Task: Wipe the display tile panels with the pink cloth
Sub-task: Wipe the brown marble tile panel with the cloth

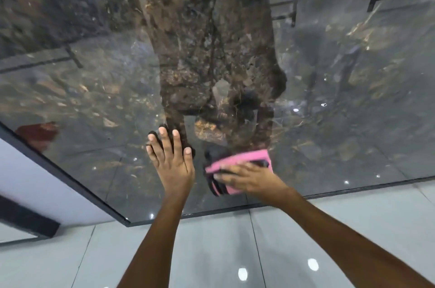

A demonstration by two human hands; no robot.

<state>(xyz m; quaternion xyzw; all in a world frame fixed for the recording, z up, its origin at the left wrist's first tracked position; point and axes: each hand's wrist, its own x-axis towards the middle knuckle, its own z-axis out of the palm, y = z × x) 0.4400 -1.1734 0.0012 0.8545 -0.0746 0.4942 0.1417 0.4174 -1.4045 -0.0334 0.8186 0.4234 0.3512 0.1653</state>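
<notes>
Pink cloth [237, 165] partly hidden under right hand [249, 179], fingers [226, 176] perhaps motion-blurred

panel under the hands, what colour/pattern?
Glossy dark grey-brown marble pattern with tan flecks on the tile panel; head view, the only one, shows it.

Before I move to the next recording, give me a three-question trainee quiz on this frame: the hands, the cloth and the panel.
1. True or false: the left hand lies flat, fingers straight, against the glossy dark tile panel.
2. Which hand presses the pink cloth to the panel? A) left B) right C) both
3. Fill in: the cloth sits near the panel's ______ edge, just above the pale grey floor.

Key
1. True; the palm and straight fingers touch the panel beside the cloth.
2. B; the right hand covers the cloth, while the left touches only the panel.
3. Lower; the dark frame runs just beneath both hands.
</notes>
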